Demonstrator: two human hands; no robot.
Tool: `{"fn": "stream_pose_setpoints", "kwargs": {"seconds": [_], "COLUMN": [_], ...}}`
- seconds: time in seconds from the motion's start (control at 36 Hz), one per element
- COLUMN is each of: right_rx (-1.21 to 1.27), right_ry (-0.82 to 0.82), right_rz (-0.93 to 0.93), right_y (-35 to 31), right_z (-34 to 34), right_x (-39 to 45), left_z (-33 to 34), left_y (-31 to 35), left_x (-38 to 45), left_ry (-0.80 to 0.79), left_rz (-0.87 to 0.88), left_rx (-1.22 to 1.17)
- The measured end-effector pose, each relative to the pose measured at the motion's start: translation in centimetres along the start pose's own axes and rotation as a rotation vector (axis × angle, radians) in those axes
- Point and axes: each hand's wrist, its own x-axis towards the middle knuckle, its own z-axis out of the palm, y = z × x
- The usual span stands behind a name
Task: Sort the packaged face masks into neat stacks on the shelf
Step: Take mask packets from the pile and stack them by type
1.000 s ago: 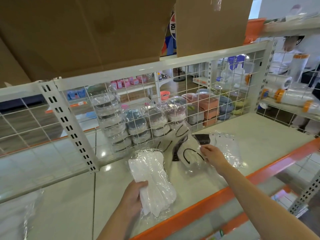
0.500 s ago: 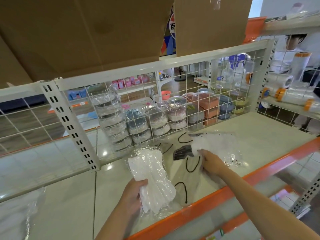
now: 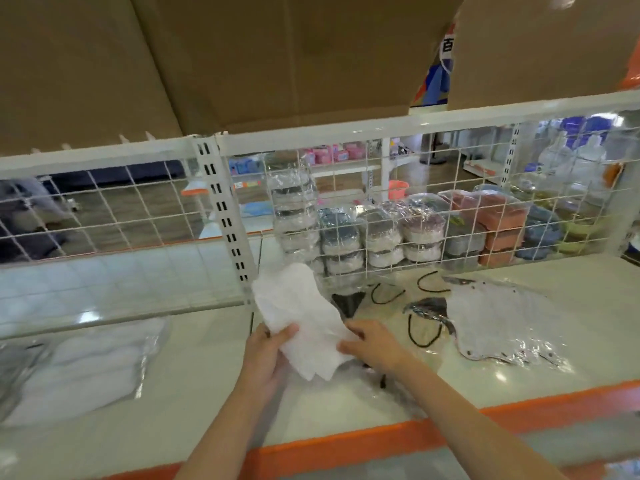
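White mask pack (image 3: 304, 323): held above the shelf (image 3: 588, 292), before its mesh back. Left hand (image 3: 265, 355) gripped its lower edge; right hand (image 3: 372, 344) touched its side, grasp unclear. Judged light, floppy, slippery; best held at both edges.

Left hand (image 3: 265, 355) raised, thumb curled over white mask pack (image 3: 301, 323), right hand (image 3: 372, 346) gripping its opposite edge, both forearms extended forward
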Motion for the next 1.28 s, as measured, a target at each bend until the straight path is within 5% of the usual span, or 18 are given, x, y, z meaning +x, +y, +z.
{"fn": "stream_pose_setpoints", "kwargs": {"seconds": [0.14, 0.33, 0.53, 0.64, 0.75, 0.86, 0.94, 1.17, 1.28], "right_rx": [-0.185, 0.471, 0.756, 0.737, 0.746, 0.624, 0.609, 0.349, 0.328], "right_ry": [-0.015, 0.033, -0.008, 0.082, 0.067, -0.093, -0.044, 0.023, -0.126], "right_rz": [-0.065, -0.038, 0.16, -0.054, -0.074, 0.11, 0.16, 0.077, 0.07], "right_y": [-1.8, -2.0, -1.9, -4.3, -5.2, -4.1, -4.4, -9.7, -12.9], "right_z": [1.1, 4.1, 7.1, 7.8, 8.4, 10.4, 12.4, 16.0, 18.2], "right_x": [1.8, 3.8, 4.5, 4.8, 5.0, 4.7, 4.7, 5.6, 5.8], "left_z": [-6.2, -11.5, -13.6, -13.5, -15.2, -17.9, -19.3, -22.8, -25.6], "left_y": [3.3, 2.8, 1.5, 3.7, 5.2, 4.6, 4.2, 6.6, 9.6], "left_x": [-0.6, -2.7, -2.6, -2.9, -3.1, -3.5, -3.6, -3.0, -3.3], "left_ry": [0.222, 0.278, 0.382, 0.422, 0.447, 0.41, 0.361, 0.355, 0.426], "left_rz": [0.244, 0.179, 0.215, 0.332, 0.445, 0.265, 0.204, 0.168, 0.154], "left_rx": [0.183, 0.523, 0.618, 0.661, 0.77, 0.809, 0.831, 0.893, 0.746]}}
